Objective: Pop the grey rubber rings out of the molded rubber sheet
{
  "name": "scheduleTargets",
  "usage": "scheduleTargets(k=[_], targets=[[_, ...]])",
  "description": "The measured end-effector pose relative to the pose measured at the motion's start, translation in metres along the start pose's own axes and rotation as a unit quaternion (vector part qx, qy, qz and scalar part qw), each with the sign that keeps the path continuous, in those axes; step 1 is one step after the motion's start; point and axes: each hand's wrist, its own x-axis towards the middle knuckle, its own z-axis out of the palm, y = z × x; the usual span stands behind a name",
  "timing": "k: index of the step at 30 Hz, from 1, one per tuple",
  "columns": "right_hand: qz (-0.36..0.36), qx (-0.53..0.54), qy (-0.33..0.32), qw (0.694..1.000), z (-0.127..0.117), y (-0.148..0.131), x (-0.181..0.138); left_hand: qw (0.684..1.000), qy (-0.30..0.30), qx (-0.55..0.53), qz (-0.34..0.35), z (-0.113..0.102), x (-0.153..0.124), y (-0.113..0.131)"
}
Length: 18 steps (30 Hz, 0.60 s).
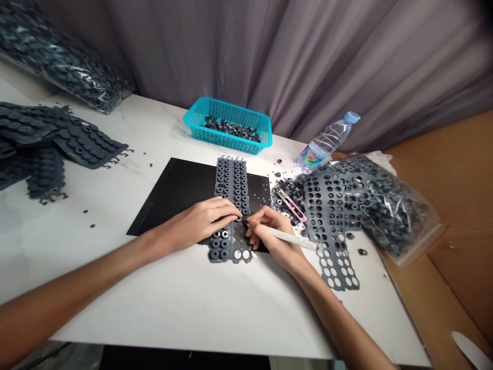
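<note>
A dark grey rubber sheet (232, 177) with rows of raised round rings lies lengthwise across a black mat (177, 187). Several holes near its close end are bare, and the white table shows through some. My left hand (210, 218) rests across the sheet, fingers stretched out over the rings and their tips by the middle strip. In my right hand (271, 228) is a slim white pen-like tool (287, 236), gripped close to its dark tip, which points at the sheet beside my left fingertips. The tool's exact kind is not clear.
A turquoise basket (231, 145) holding small dark rings stands behind the mat. To the right are pink thread snips (292, 205), loose rings, a punched-out sheet (333, 216), a water bottle (325, 144) and a filled plastic bag (400, 216). More sheets (84, 139) lie left, below another bag (65, 61).
</note>
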Motion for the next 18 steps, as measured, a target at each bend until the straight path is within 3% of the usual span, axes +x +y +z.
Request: scheduleTargets(k=[12, 18], targets=[[-0.002, 0.000, -0.020, 1.000, -0.001, 0.000, 0.000, 0.999, 0.026, 0.023, 0.026, 0.006, 0.000, -0.004], [-0.006, -0.011, -0.028, 1.000, -0.001, 0.000, 0.002, 0.992, 0.045, 0.120, -0.012, 0.012, 0.005, 0.010]])
